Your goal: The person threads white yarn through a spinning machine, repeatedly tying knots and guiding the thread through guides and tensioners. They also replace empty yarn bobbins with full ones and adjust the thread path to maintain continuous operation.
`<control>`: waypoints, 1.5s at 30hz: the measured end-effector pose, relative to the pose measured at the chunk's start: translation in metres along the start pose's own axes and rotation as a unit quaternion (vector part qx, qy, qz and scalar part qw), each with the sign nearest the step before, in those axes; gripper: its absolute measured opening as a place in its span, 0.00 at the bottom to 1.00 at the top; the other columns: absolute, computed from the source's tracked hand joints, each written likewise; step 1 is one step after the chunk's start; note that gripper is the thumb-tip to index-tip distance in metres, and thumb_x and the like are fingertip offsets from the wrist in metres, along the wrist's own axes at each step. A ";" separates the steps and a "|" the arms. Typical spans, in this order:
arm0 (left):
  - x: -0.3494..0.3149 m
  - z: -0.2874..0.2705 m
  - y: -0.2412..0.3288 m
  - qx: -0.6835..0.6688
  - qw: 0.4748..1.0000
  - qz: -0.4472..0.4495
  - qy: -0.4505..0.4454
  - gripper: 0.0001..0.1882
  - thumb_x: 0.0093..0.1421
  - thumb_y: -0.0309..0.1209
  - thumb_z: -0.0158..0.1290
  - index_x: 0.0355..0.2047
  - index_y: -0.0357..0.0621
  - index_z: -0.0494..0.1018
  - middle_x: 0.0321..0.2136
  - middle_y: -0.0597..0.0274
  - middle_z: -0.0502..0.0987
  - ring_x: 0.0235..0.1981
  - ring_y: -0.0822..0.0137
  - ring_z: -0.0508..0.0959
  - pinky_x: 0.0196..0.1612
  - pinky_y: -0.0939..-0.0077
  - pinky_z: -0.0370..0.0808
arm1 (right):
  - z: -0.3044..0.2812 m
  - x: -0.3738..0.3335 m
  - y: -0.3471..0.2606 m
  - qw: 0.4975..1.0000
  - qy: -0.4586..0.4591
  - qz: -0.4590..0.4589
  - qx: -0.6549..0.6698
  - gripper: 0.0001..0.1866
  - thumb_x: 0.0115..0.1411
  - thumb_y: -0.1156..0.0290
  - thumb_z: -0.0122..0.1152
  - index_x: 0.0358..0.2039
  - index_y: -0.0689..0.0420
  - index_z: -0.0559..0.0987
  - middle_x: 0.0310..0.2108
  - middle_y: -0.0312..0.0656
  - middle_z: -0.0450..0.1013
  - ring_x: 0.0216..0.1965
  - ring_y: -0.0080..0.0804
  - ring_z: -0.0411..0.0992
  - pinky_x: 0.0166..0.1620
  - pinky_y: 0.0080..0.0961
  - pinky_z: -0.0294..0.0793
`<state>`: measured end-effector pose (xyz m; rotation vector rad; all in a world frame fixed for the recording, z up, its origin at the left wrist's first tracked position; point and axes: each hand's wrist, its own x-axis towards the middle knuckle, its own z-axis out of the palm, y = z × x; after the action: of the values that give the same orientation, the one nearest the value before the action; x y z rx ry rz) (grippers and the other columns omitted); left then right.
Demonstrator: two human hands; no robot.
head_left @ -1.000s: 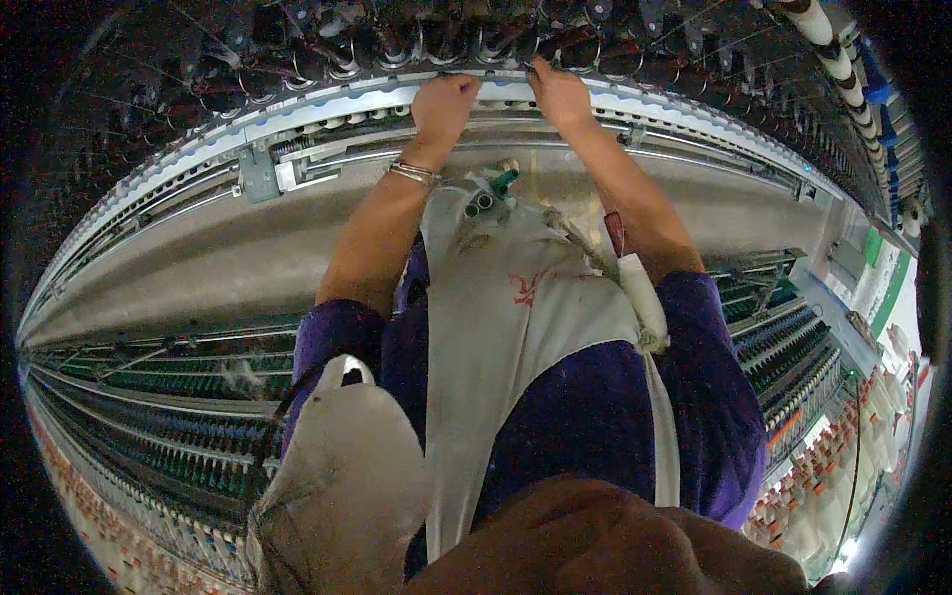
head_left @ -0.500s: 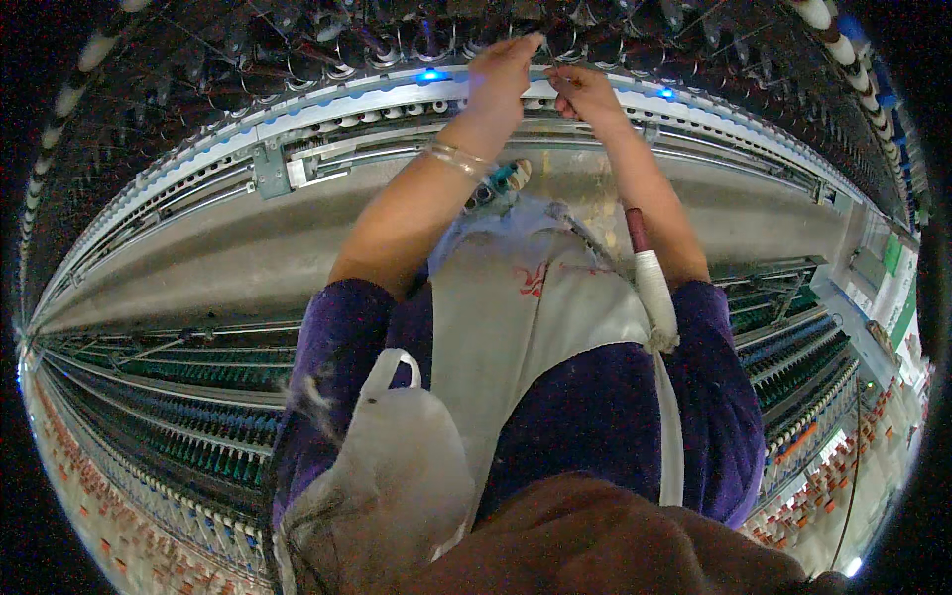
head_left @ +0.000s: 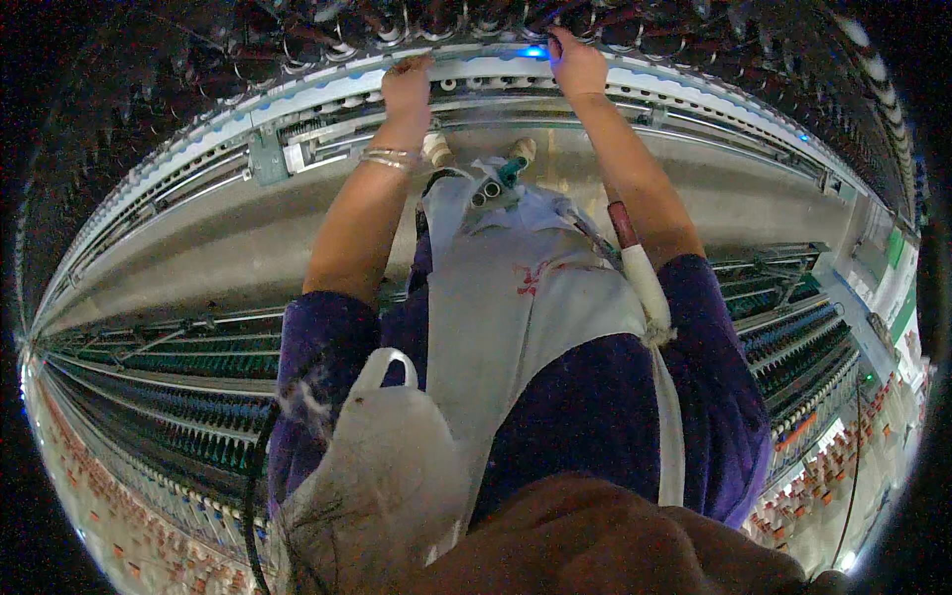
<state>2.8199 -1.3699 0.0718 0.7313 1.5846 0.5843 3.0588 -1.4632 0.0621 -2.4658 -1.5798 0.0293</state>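
Both my hands are at the white rail of a long spinning machine, below a row of dark spindles with metal rings. My left hand, with clear bangles on its wrist, is raised over the rail with fingers curled. Farther right, my right hand has its thumb and finger drawn together beside a blue light, close under the spindles. Whatever either hand pinches is too small or hidden to make out. A wide gap separates the hands.
A light apron hangs at my front, with green and grey tubes at its pocket. A white-wrapped roller with a brown end hangs by my right arm. Behind me stands another machine with rows of green bobbins.
My hands, close together before, have parted: the left went left, the right slightly farther up. The machine's lights have shifted rightward in view, and my shoes now show beyond the apron.
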 end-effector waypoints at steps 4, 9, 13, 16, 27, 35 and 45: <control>-0.008 0.003 0.004 -0.137 0.988 0.004 -0.066 0.10 0.49 0.28 0.61 0.19 0.45 0.69 0.16 0.69 0.66 0.18 0.74 0.62 0.21 0.77 0.60 | 0.020 -0.004 0.008 0.988 0.144 -0.038 -0.033 0.09 0.56 0.60 0.55 0.37 0.41 0.79 0.24 0.44 0.76 0.23 0.46 0.74 0.27 0.39 0.73; -0.076 0.026 0.043 -0.223 0.952 -0.048 -0.204 0.08 0.48 0.31 0.63 0.27 0.45 0.76 0.13 0.73 0.64 0.13 0.77 0.59 0.17 0.81 0.57 | -0.016 -0.022 0.020 0.993 -0.072 0.059 0.072 0.11 0.59 0.61 0.55 0.40 0.49 0.80 0.23 0.42 0.76 0.19 0.36 0.74 0.24 0.29 0.72; -0.124 0.083 0.097 -0.209 0.952 -0.013 -0.223 0.10 0.53 0.33 0.58 0.23 0.44 0.69 0.14 0.71 0.60 0.16 0.74 0.58 0.21 0.75 0.57 | -0.062 -0.036 0.022 0.777 -0.238 0.280 0.512 0.10 0.56 0.69 0.60 0.37 0.60 0.79 0.20 0.35 0.72 0.17 0.21 0.67 0.22 0.17 0.69; -0.130 0.117 0.117 -0.159 0.961 0.041 -0.223 0.18 0.58 0.37 0.52 0.17 0.46 0.60 0.13 0.69 0.52 0.16 0.72 0.50 0.23 0.69 0.50 | -0.088 -0.045 0.022 0.724 -0.286 0.289 0.557 0.11 0.56 0.67 0.61 0.38 0.59 0.79 0.20 0.33 0.71 0.17 0.19 0.66 0.21 0.15 0.68; -0.062 0.159 -0.016 0.041 0.953 0.301 0.010 0.15 0.62 0.41 0.47 0.34 0.42 0.76 0.25 0.48 0.77 0.30 0.55 0.77 0.32 0.61 0.72 | -0.177 -0.088 0.014 0.546 -0.312 0.338 0.701 0.16 0.62 0.69 0.54 0.46 0.66 0.73 0.15 0.27 0.62 0.14 0.12 0.56 0.16 0.11 0.55; -0.046 0.137 -0.027 0.386 0.852 0.343 -0.086 0.23 0.62 0.44 0.41 0.56 0.53 0.63 0.26 0.49 0.78 0.27 0.47 0.78 0.32 0.50 0.74 | -0.185 -0.041 -0.029 0.560 -0.289 0.306 0.713 0.15 0.62 0.69 0.53 0.45 0.66 0.74 0.16 0.27 0.63 0.16 0.11 0.60 0.19 0.08 0.59; -0.046 0.123 -0.021 0.416 0.837 0.318 -0.163 0.37 0.58 0.42 0.48 0.63 0.44 0.45 0.27 0.49 0.78 0.29 0.47 0.78 0.32 0.52 0.75 | -0.235 0.022 -0.074 0.637 -0.268 0.286 0.664 0.16 0.63 0.68 0.53 0.46 0.65 0.74 0.21 0.30 0.70 0.20 0.13 0.64 0.22 0.08 0.66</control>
<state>2.9423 -1.4222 0.0703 1.9544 1.2089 0.1707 3.0326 -1.4528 0.3080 -1.4991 -0.3043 1.5076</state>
